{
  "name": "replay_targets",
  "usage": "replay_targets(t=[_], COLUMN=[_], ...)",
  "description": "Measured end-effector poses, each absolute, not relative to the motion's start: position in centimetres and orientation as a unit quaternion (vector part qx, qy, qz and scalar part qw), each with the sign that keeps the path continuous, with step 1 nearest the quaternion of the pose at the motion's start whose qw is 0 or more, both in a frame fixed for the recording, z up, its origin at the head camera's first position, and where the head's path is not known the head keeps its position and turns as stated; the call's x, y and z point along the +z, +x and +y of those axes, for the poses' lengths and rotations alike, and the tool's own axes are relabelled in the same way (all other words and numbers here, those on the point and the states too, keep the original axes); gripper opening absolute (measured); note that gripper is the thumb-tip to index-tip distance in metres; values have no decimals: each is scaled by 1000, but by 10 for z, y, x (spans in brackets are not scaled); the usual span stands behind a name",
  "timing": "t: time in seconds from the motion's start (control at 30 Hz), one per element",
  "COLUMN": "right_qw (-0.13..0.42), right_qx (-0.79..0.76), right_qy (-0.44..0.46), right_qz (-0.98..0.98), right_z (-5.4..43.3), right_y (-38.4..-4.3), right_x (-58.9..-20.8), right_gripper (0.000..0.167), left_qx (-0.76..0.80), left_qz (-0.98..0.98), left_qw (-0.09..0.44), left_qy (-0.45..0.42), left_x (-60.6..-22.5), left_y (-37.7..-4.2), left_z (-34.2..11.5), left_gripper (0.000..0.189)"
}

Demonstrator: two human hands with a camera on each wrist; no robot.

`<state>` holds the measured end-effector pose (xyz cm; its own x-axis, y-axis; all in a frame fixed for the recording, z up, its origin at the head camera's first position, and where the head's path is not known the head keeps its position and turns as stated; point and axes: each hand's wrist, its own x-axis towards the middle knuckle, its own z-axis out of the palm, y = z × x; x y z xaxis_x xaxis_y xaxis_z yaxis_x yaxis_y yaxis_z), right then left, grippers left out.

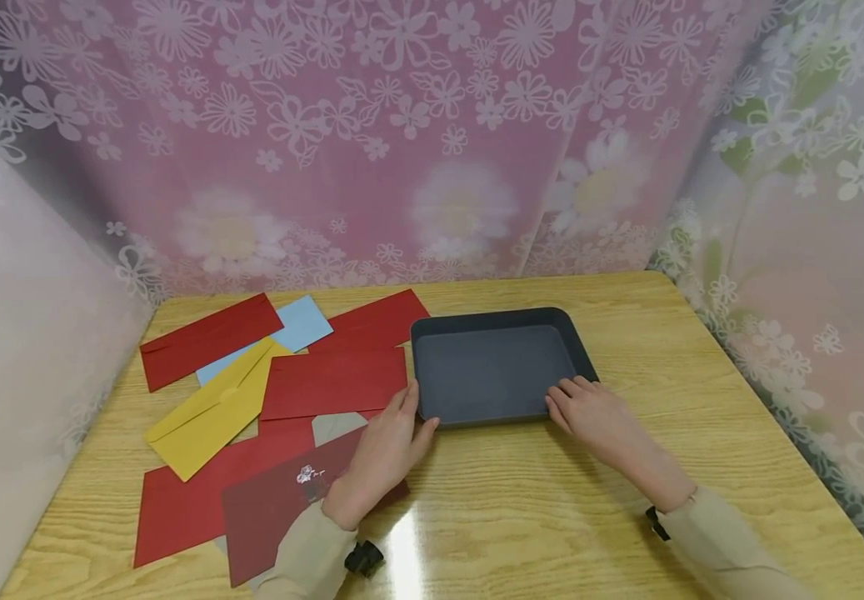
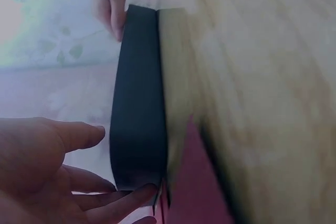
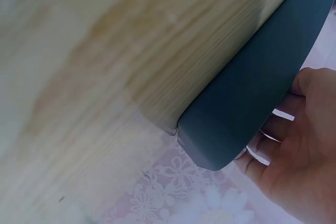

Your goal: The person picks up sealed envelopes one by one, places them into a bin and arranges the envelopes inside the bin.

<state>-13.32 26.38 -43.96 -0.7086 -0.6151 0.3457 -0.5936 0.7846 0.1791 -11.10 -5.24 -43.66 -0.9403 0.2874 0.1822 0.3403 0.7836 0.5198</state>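
A dark grey rectangular baking tray (image 1: 487, 375) lies on the wooden table with its hollow side up. At its near left corner is my left hand (image 1: 390, 442), fingers extended along the left side. In the left wrist view those fingers touch the corner of the tray wall (image 2: 137, 103), while the thumb stands a little apart from it. My right hand (image 1: 600, 417) holds the near right corner, with bent fingers over the rim. The right wrist view shows the fingers (image 3: 262, 145) at the tray's edge, their tips partly hidden behind the wall.
Left of the tray lie overlapping envelopes: several red ones (image 1: 337, 383), a yellow one (image 1: 214, 408) and a light blue one (image 1: 304, 323). A dark red one (image 1: 267, 508) with a white mark lies partly under my left forearm. Flowered curtains (image 1: 402, 167) surround the wooden table (image 1: 664, 350).
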Motion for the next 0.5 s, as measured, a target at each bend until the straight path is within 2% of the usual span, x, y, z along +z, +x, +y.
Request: replay_targets(t=[0.2, 0.5], right_qw=[219, 176], right_qx=[-19, -28], right_qy=[338, 311], right_qz=[-915, -933], right_z=[267, 266], right_y=[-135, -134], right_x=[-444, -441], right_gripper=[9, 15], left_qx=[-295, -296], left_qz=[-945, -950], left_qw=[59, 68], left_qy=[-131, -73], left_x=[-422, -399], left_y=[-116, -104], left_z=[-80, -149], left_gripper=[62, 44])
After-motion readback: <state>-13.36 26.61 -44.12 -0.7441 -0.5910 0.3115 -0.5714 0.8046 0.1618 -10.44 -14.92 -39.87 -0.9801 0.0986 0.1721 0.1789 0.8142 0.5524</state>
